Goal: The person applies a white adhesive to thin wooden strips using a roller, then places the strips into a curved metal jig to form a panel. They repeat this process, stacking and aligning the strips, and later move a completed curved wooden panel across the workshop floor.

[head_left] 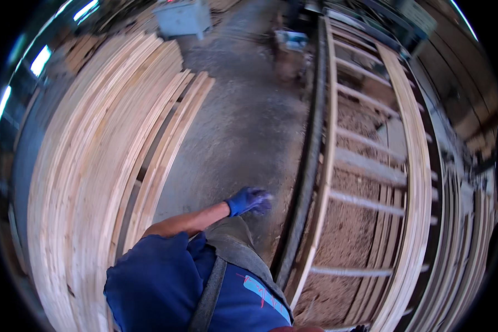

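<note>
My left hand (pixel 250 201), in a blue-purple glove, hangs over the concrete floor in front of my grey apron (pixel 232 238). Its fingers are loosely apart, slightly blurred, with nothing visible in them. Of my right arm only a sliver of skin shows at the lower edge. A dark bit of what looks like my right glove (pixel 359 328) peeks in there, beside a long pale board (pixel 412 166); its fingers are hidden. That board lies lengthwise on a roller conveyor (pixel 365 202), along its right side.
Tall stacks of pale boards (pixel 88 182) stand on my left, with narrower board piles (pixel 174 144) beside them. A dark rail (pixel 307 182) edges the conveyor. Sawdust (pixel 343 238) lies beneath the rollers. Farther off stands a grey-blue cabinet (pixel 182 19); more boards (pixel 462 249) are at right.
</note>
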